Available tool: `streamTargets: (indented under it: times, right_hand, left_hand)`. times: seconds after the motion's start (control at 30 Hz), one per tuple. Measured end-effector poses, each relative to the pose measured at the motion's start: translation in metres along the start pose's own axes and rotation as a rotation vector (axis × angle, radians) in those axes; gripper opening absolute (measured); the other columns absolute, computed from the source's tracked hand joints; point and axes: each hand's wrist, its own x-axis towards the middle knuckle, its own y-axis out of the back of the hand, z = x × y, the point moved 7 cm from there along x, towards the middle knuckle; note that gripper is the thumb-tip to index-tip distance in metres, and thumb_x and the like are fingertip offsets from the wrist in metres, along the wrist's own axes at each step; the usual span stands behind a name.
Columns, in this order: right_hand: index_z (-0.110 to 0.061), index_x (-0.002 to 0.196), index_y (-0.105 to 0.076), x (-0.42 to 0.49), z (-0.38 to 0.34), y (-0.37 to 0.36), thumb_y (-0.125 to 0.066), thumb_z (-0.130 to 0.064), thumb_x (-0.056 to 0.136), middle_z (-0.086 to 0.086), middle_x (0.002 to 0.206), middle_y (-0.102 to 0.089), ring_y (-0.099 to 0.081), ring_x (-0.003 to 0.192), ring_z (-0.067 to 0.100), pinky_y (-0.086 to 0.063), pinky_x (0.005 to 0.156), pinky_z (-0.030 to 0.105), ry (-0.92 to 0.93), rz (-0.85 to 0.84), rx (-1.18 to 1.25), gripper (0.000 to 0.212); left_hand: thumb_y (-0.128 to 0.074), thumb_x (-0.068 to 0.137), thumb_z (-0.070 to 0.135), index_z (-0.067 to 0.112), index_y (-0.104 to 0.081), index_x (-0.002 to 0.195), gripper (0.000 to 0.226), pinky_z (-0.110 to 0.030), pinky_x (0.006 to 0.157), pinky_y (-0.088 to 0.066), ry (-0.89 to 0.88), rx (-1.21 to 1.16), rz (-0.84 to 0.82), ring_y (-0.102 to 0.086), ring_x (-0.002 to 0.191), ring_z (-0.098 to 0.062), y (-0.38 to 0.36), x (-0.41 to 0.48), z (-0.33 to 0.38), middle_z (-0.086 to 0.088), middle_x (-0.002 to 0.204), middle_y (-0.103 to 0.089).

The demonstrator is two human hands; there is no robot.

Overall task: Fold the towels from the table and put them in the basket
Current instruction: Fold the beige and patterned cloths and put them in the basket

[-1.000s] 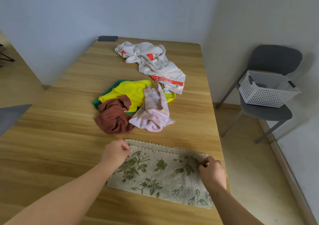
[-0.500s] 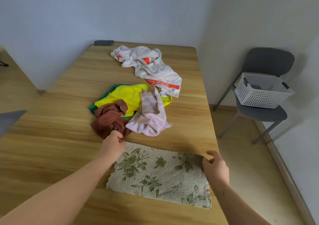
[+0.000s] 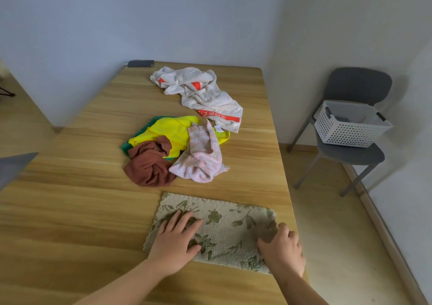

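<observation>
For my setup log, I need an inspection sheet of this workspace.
Surface: wooden table, carrying towels.
Job's things: floral towel flat at the near edge; white towel, yellow towel, green towel, brown towel and pink towel crumpled behind it; basket on a chair right of the table.
Clutter: dark flat object at the far table edge.
Hands: left hand flat on the floral towel, fingers straight; right hand on its right end, grip unclear.
Cables: nothing seen.
Surroundings: plain walls, wood floor.
</observation>
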Motion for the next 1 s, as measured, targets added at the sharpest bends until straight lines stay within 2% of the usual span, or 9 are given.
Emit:
streamTargets:
  times: [0.13,0.23,0.4,0.5,0.67,0.8,0.9,0.97,1.0]
  right_hand:
    - [-0.01,0.107,-0.042,-0.001,0.008,-0.011,-0.055,-0.025,0.084,0.006,0.097,-0.062,-0.06,0.087,0.023,-0.048,0.068,0.029,-0.037,-0.154,0.232,0.03]
    - [-0.008,0.092,-0.055,0.004,0.017,-0.004,-0.058,-0.013,0.082,0.005,0.072,-0.058,-0.052,0.06,0.017,-0.038,0.05,0.023,-0.079,-0.15,0.451,0.012]
    - [-0.005,0.093,-0.055,0.013,0.03,0.027,-0.056,-0.01,0.085,0.008,0.068,-0.053,-0.046,0.055,0.02,-0.035,0.048,0.022,-0.101,-0.023,0.615,0.009]
    - [-0.013,0.101,-0.053,0.011,0.017,0.043,-0.054,-0.008,0.086,0.007,0.07,-0.056,-0.048,0.056,0.02,-0.038,0.05,0.023,-0.029,0.006,0.745,0.016]
    - [-0.021,0.104,-0.054,-0.022,-0.055,0.035,-0.059,-0.007,0.089,0.011,0.089,-0.062,-0.06,0.075,0.026,-0.051,0.065,0.036,0.214,-0.322,0.99,0.021]
    - [-0.02,0.1,-0.056,-0.051,-0.103,-0.001,-0.06,-0.006,0.087,0.011,0.084,-0.053,-0.052,0.072,0.024,-0.046,0.067,0.035,0.356,-0.54,0.959,0.02]
    - [-0.022,0.105,-0.057,-0.067,-0.123,-0.029,-0.062,-0.007,0.085,0.002,0.082,-0.049,-0.048,0.065,0.013,-0.043,0.059,0.021,0.427,-0.609,0.792,0.026]
    - [-0.026,0.108,-0.055,-0.075,-0.132,-0.042,-0.062,-0.006,0.083,-0.003,0.084,-0.052,-0.049,0.066,0.008,-0.043,0.057,0.015,0.469,-0.658,0.683,0.033]
    - [-0.03,0.111,-0.053,-0.077,-0.134,-0.047,-0.062,-0.006,0.083,-0.005,0.087,-0.053,-0.052,0.072,0.007,-0.044,0.06,0.014,0.485,-0.678,0.627,0.038]
  left_hand:
    - [-0.036,0.096,0.048,0.041,-0.008,0.148,0.059,-0.045,0.118,-0.004,0.071,-0.009,0.016,0.01,0.146,-0.021,-0.003,-0.005,0.011,0.013,0.157,0.008]
    - [-0.043,0.094,0.047,0.042,-0.018,0.145,0.058,-0.045,0.117,-0.014,0.064,-0.025,0.015,-0.004,0.145,-0.023,0.003,-0.009,0.021,0.013,0.156,-0.006]
    - [-0.05,0.092,0.037,0.039,-0.039,0.137,0.046,-0.028,0.106,-0.034,-0.019,-0.161,0.091,-0.029,0.132,-0.012,0.015,-0.012,0.031,0.016,0.146,-0.028]
    - [-0.052,0.093,0.031,0.035,-0.047,0.131,0.038,-0.021,0.099,-0.041,0.113,-0.251,0.257,-0.039,0.124,-0.009,0.03,-0.017,0.017,0.013,0.141,-0.035]
    - [-0.05,0.094,0.024,0.026,-0.056,0.118,0.025,-0.025,0.078,-0.05,0.426,-0.599,0.185,-0.055,0.094,-0.018,0.017,-0.017,-0.02,-0.007,0.13,-0.04]
    - [-0.047,0.097,0.024,0.016,-0.056,0.124,0.03,-0.017,0.052,-0.043,0.543,-0.917,0.174,-0.055,0.072,-0.01,0.008,-0.016,-0.033,-0.012,0.132,-0.045]
    - [-0.042,0.097,0.018,0.012,-0.063,0.109,0.025,-0.042,0.077,-0.056,0.587,-1.105,0.148,-0.062,0.095,-0.031,0.003,-0.018,-0.038,-0.018,0.122,-0.054]
    - [-0.036,0.097,0.015,0.018,-0.063,0.09,0.028,-0.049,0.096,-0.046,0.595,-1.102,0.141,-0.054,0.11,-0.036,-0.002,-0.014,-0.043,-0.019,0.119,-0.057]
    - [-0.034,0.099,0.017,0.018,-0.063,0.092,0.029,-0.048,0.1,-0.043,0.596,-1.102,0.133,-0.052,0.113,-0.035,0.0,-0.016,-0.042,-0.019,0.121,-0.057]
